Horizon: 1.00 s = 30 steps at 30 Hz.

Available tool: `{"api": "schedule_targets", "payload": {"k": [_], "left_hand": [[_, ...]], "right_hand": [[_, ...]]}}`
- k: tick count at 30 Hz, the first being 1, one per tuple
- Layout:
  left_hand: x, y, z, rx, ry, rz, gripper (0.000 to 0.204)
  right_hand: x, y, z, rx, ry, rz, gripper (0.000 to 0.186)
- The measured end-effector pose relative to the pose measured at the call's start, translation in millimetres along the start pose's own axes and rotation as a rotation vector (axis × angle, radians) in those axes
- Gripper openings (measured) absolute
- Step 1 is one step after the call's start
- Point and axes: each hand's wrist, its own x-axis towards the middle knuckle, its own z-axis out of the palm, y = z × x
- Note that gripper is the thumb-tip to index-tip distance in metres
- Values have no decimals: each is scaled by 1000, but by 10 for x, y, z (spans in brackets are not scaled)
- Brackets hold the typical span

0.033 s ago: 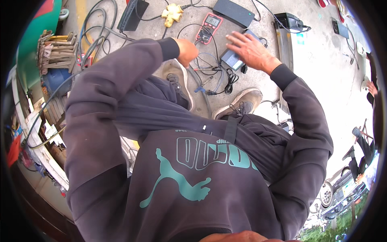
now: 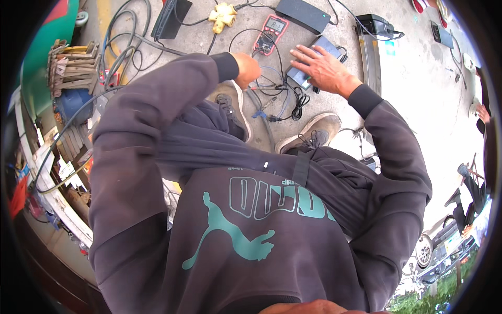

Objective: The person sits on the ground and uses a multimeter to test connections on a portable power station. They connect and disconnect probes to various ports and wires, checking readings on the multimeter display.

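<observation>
My right hand (image 2: pixel 325 69) lies with fingers spread over a black power adapter (image 2: pixel 299 78), whose far end and labelled near end show around it. My left hand (image 2: pixel 248 70) is closed, thumb side hidden, just left of the thin test leads (image 2: pixel 270 86). Whatever its fingers hold cannot be made out. A red-framed multimeter (image 2: pixel 271 35) rests on the ground beyond and between my hands, its display lit. A coiled black cord (image 2: pixel 299 103) and a blue clip (image 2: pixel 258 114) lie between my shoes and the adapter.
Farther off are a yellow power splitter (image 2: pixel 223 19), a larger black charger (image 2: pixel 302 15) and a black box (image 2: pixel 172 20). A long black case (image 2: pixel 370 60) stands right of my hand. Cable loops (image 2: pixel 117 52) and stacked wooden stools (image 2: pixel 73 67) are at the left.
My left hand has shifted slightly right and nearer to me. My right hand has settled a little left and lower on the adapter, fingers still spread.
</observation>
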Motion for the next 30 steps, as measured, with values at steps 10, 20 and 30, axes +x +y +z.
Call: {"api": "schedule_targets", "payload": {"k": [10, 20, 30], "left_hand": [[645, 572, 678, -146, 641, -204, 22], [-431, 352, -18, 39, 224, 141, 10], [-1937, 746, -1068, 580, 717, -687, 5]], "right_hand": [[-172, 19, 82, 146, -128, 150, 74], [-42, -274, 244, 612, 18, 339, 15], [507, -1619, 924, 420, 49, -62, 11]]}}
